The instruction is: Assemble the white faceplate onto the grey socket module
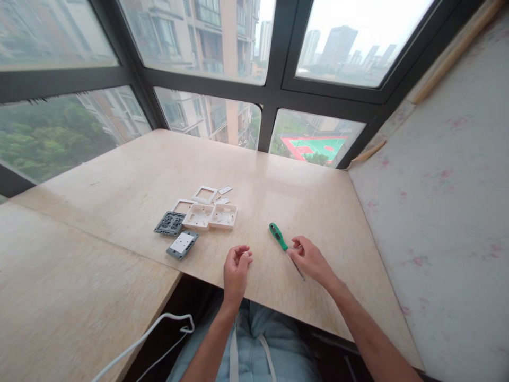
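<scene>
My left hand [236, 269] hovers over the near edge of the beige tabletop [167, 164], fingers curled inward into a loose pinch; whether anything small sits in them I cannot make out. My right hand [311, 259] rests on the table beside a green-handled screwdriver [280, 239], fingertips touching its metal shaft near the handle. To the left lie dismantled wall-switch parts: two white back boxes [210, 216], a grey switch module [169, 223], a grey module with a white rocker [182, 244], and white frames [204, 194].
Large windows [207, 42] with dark frames stand behind the table. A floral-patterned wall [449, 175] borders the right side. A white cable [159, 326] hangs below the table's near edge by my lap.
</scene>
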Tool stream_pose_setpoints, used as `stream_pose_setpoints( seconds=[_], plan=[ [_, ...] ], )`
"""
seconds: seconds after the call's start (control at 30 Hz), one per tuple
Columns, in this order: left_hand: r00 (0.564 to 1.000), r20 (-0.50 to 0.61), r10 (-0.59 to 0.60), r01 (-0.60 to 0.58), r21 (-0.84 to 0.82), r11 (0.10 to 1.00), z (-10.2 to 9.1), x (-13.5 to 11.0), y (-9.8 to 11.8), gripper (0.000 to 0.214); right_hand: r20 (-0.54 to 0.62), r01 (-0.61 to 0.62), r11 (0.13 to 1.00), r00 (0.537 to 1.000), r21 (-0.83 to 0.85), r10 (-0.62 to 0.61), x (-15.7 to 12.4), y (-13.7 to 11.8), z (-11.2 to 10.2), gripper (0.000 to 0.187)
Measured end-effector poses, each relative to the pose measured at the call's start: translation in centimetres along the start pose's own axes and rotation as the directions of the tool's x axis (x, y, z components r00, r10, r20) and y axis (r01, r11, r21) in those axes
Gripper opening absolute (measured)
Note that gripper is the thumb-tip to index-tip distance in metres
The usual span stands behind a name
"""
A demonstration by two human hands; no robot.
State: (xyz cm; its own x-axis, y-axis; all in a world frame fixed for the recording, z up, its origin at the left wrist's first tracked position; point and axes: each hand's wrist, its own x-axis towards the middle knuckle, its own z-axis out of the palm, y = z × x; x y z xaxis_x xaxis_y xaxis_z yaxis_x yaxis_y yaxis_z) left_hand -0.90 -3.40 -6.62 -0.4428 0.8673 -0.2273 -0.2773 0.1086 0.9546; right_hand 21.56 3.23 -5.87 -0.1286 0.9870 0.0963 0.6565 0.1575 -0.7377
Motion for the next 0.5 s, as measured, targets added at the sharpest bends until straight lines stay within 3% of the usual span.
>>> stream_pose_setpoints(
  seconds=[0.07,0.13,0.23,0.5],
  plan=[
    [0.988,0.062,0.141,-0.151,0.190,0.970,0.6,-0.3,-0.7,0.017,0.049,0.011,0.999,0.999,-0.035,-0.009,0.4,-0.7,0.7,0.032],
    [0.956,0.167,0.242,-0.286,0.334,0.898,0.8,-0.7,-1.1,0.014,0.093,0.038,0.997,0.995,-0.061,-0.032,1.2,-1.6,1.5,0.025],
    [0.904,0.284,0.318,-0.414,0.406,0.815,0.7,-1.1,-1.2,0.016,0.135,0.060,0.996,0.990,-0.068,-0.051,2.9,-2.5,2.7,0.012],
    [0.918,0.210,0.337,-0.394,0.362,0.845,0.3,-1.4,-1.4,0.017,0.068,0.003,0.998,0.998,-0.068,0.002,10.6,-3.3,7.6,0.030]
  ],
)
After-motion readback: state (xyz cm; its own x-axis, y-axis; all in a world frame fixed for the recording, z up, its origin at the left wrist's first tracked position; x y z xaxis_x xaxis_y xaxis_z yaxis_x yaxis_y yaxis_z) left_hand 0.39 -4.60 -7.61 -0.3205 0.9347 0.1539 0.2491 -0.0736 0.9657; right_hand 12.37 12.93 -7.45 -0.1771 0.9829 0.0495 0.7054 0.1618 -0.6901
